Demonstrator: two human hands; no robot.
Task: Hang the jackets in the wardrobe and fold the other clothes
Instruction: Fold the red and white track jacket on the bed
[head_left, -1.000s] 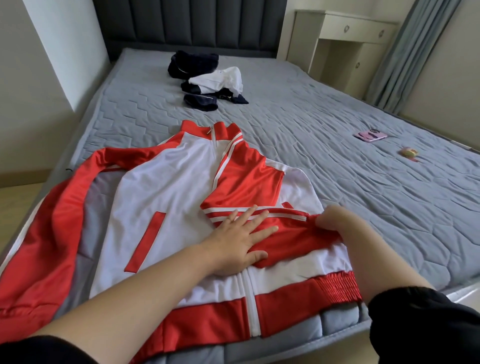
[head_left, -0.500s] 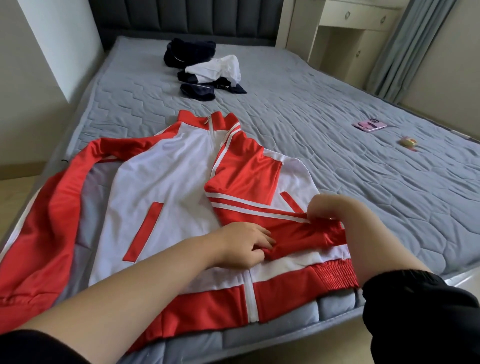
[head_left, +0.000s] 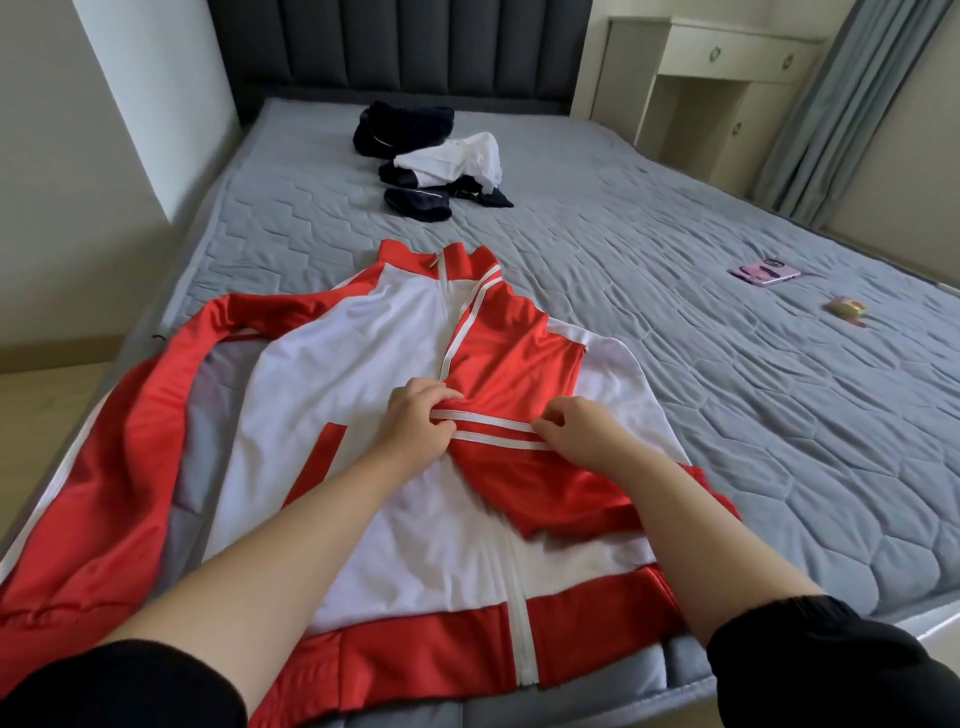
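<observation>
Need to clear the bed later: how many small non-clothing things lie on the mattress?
2. A flat pink item lies on the right side of the mattress; a small yellowish item lies just right of it. More may be hidden under the jacket or clothes pile.

Cream dresser (head_left: 727, 78) stands between dark headboard (head_left: 405, 47) and grey curtain (head_left: 852, 93).
</observation>
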